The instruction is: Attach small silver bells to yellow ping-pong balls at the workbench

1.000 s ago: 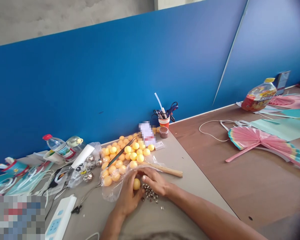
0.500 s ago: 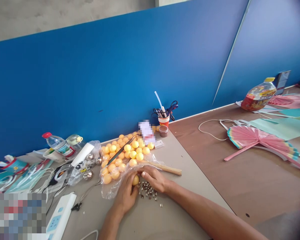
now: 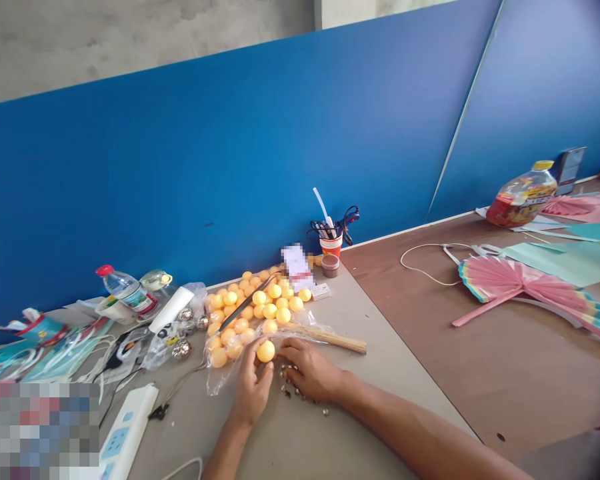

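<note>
An orange ping-pong ball (image 3: 265,351) sits in my left hand (image 3: 251,392), gripped between the thumb and fingers. Just to the right, my right hand (image 3: 313,371) hovers low over a pile of small shiny metal studs (image 3: 286,387). Its fingers are bent and a little apart from the thumb, touching or close to the studs; the palm hides most of the pile. One loose stud (image 3: 325,413) lies nearer to me. Behind both hands, a clear plastic bag (image 3: 217,380) lies by many more orange balls (image 3: 241,325).
Dark tweezers (image 3: 243,303) rest across the balls, and a bundle of thin wooden sticks (image 3: 337,338) lies to their right. At left are a power strip (image 3: 130,427), a water bottle (image 3: 127,290) and foil balls (image 3: 181,350). A pink paper fan (image 3: 520,280) lies right.
My hands have moved apart. The ball in my left hand is raised and more exposed. My right hand has shifted down over the studs, covering most of them.
</note>
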### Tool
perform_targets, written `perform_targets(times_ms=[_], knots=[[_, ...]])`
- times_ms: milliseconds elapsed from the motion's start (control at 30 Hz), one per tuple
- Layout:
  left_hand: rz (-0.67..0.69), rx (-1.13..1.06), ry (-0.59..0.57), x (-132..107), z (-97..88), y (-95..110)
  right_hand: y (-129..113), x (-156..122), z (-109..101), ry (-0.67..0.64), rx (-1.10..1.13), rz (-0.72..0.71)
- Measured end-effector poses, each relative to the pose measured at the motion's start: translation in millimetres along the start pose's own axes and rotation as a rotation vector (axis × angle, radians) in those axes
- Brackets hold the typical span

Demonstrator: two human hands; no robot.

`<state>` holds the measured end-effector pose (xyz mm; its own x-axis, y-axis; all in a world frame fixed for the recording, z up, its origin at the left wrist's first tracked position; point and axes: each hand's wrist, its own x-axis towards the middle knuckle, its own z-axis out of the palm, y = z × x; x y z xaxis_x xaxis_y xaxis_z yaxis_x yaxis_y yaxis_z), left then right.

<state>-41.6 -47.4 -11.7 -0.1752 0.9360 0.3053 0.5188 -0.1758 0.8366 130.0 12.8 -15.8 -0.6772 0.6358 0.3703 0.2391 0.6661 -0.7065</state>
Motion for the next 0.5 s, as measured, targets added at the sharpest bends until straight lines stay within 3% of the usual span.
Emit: perform_targets(times_ms=[167, 500], knots=[[-0.078, -0.088, 0.043, -0.7, 1.6, 0.3, -4.9, -2.3, -2.4, -0.047, -0.065, 0.010], [-0.098, -0.206, 0.037, -0.6, 3.8, 2.0, -3.6, -1.4, 0.3, -0.068, -0.096, 0.035]])
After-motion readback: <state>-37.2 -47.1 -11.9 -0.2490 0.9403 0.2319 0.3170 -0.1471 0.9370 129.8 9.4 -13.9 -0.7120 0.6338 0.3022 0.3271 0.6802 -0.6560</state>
